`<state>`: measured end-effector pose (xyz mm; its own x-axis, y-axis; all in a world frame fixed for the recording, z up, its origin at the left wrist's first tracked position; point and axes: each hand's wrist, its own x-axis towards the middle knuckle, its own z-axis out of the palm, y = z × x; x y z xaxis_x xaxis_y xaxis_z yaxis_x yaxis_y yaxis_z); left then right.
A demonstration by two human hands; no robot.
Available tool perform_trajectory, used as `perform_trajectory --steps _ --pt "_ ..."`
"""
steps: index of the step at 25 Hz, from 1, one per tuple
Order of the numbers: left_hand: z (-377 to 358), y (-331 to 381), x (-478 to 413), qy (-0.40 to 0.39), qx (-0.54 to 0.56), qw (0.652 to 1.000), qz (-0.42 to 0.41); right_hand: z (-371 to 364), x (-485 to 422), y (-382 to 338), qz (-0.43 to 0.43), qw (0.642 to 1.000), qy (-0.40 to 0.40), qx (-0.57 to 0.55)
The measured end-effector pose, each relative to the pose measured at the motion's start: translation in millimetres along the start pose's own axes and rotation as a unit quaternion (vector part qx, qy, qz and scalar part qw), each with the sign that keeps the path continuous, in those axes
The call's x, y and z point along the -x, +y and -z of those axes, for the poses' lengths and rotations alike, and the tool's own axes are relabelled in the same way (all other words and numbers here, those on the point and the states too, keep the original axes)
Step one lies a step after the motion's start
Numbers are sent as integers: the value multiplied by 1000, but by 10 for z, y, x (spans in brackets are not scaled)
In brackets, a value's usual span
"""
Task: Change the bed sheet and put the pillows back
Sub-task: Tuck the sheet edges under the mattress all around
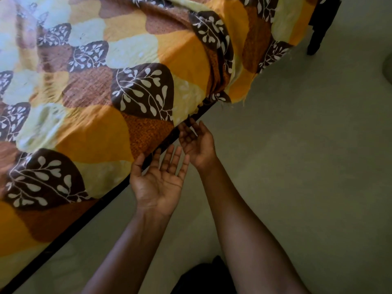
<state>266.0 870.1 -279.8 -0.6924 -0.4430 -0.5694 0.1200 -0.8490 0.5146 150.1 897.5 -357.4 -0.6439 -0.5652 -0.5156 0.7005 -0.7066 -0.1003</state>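
Left hand (pixel 159 179), right hand (pixel 196 143) — grips were held wide, empty; bed sheet (pixel 137 92) was judged soft, light, pinchable at its edge.

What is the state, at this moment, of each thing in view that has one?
bed sheet: spread over the bed, wrinkled, far corner hanging loose.
left hand: open, palm up, holding nothing.
right hand: open, fingertips near the sheet's edge, gripping nothing.
bed frame: dark rail showing under the sheet's edge.

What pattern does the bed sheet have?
Head view: the bed sheet has orange, yellow and brown scallops, some dark brown with white leaves.
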Motion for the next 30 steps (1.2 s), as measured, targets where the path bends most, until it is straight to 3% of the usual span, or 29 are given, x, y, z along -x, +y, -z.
perform_trajectory --steps 7,11,15,18,20,23,30 --pt "162 55 -123 -49 68 996 -9 13 37 18 13 994 -100 -30" --pt "197 123 -154 -96 77 992 -14 -222 93 4 0 990 -143 9" --pt "200 109 -124 -85 43 995 -12 -583 165 -29 26 997 -56 37" --pt "211 178 -91 -25 -73 997 11 -287 378 46 81 996 25 31" --pt "275 234 -50 16 -102 995 17 -14 542 179 61 997 46 21" --pt "436 310 87 24 -76 997 -4 201 587 371 12 998 59 21" --pt "558 505 166 9 10 999 -46 66 444 728 -71 995 -3 76"
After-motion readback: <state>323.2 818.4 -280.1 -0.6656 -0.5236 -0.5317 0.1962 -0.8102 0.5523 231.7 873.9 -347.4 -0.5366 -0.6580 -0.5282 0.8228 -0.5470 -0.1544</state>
